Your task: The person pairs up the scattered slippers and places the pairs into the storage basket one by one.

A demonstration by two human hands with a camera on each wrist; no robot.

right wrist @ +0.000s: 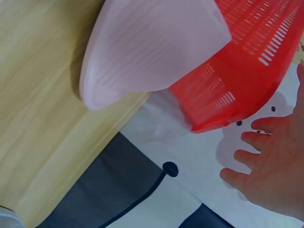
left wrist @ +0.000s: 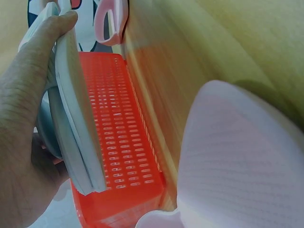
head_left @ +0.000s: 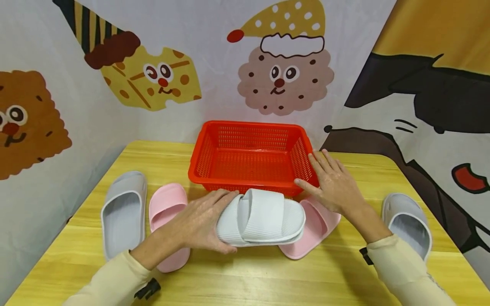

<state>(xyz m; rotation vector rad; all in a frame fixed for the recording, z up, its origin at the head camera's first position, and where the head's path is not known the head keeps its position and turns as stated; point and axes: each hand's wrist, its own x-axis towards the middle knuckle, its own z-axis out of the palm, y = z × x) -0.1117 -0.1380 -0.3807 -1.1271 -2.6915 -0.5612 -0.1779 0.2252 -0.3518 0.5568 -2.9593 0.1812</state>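
Head view: the left hand (head_left: 199, 225) grips a white ribbed slipper (head_left: 262, 216), long axis crosswise, just before the red basket (head_left: 250, 155); the right hand (head_left: 333, 182) rests flat, fingers straight, on the basket's right rim

Left wrist: fingers (left wrist: 52, 33) curl over the slipper's smooth foam edge

Right wrist: a pink slipper (right wrist: 147, 47) lies against the slotted plastic wall

We see our left hand (left wrist: 21, 142) gripping the white slipper (left wrist: 78, 128) by its edge, thumb along the top, its sole turned toward the red basket (left wrist: 118, 142) just behind. A pink slipper (left wrist: 242, 161) fills the lower right, blurred and close, on the yellow table (left wrist: 228, 47); another pink slipper (left wrist: 110, 21) shows at the top.
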